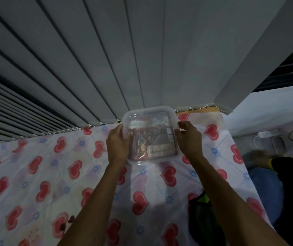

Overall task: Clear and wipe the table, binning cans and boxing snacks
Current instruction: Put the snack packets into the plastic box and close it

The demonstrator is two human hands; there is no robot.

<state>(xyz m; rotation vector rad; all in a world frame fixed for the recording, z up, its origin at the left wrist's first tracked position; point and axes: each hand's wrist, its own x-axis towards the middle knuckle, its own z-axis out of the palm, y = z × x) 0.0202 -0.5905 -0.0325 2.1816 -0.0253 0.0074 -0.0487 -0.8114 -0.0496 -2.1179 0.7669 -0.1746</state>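
A clear plastic box (151,114) with a clear lid sits at the far middle of the table, close to the blinds. Snack packets (151,141) show through the lid. My left hand (118,144) grips the box's left edge, fingers curled over the rim. On the opposite side, my right hand (189,139) holds the right edge, thumb and fingers pinching the rim. The table is covered by a white cloth with red hearts (53,174).
Grey vertical blinds (106,59) hang right behind the table. A dark green object (200,215) lies at the table's near right edge. A person in dark top and blue jeans (270,183) sits at the right. A white power strip (268,134) lies beyond.
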